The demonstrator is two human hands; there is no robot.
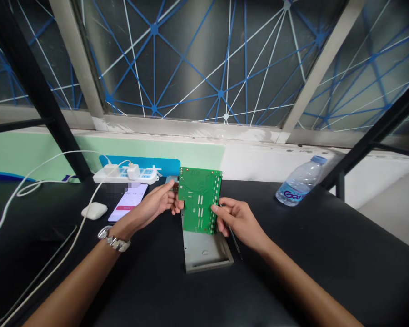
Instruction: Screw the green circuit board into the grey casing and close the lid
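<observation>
A green circuit board [199, 200] is held up, tilted, over a grey metal case [207, 259] that lies open on the black table. At the board's left edge is my left hand [160, 202], its curled fingers partly hidden behind the board. My right hand [236, 220] grips the right edge, with the thumb on the board's face. A thin dark rod, which looks like a screwdriver shaft [236, 245], sticks out below the right fingers; its handle is hidden. White component marks and slots run down the board.
A lit phone [127, 204] and a white earphone case [94, 210] lie at the left, near a white power strip [122, 173] with plugs and cables. A water bottle [300, 181] leans at the back right. Black frame posts [59, 122] flank the table [150, 290].
</observation>
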